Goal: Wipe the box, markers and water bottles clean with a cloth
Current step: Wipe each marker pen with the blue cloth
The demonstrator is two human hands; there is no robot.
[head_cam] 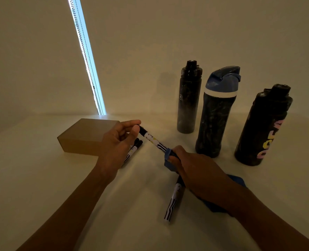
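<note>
Where box [84, 136] rests, pale tabletop [41, 178], dim wall [186, 33], window slit [85, 57]

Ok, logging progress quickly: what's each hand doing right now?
Left hand: pinches the marker at its cap end.
Right hand: grips the blue cloth wrapped round that marker.

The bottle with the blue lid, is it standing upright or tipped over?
Upright. The blue-lidded bottle stands on its base on the table, with its top pointing up.
</note>
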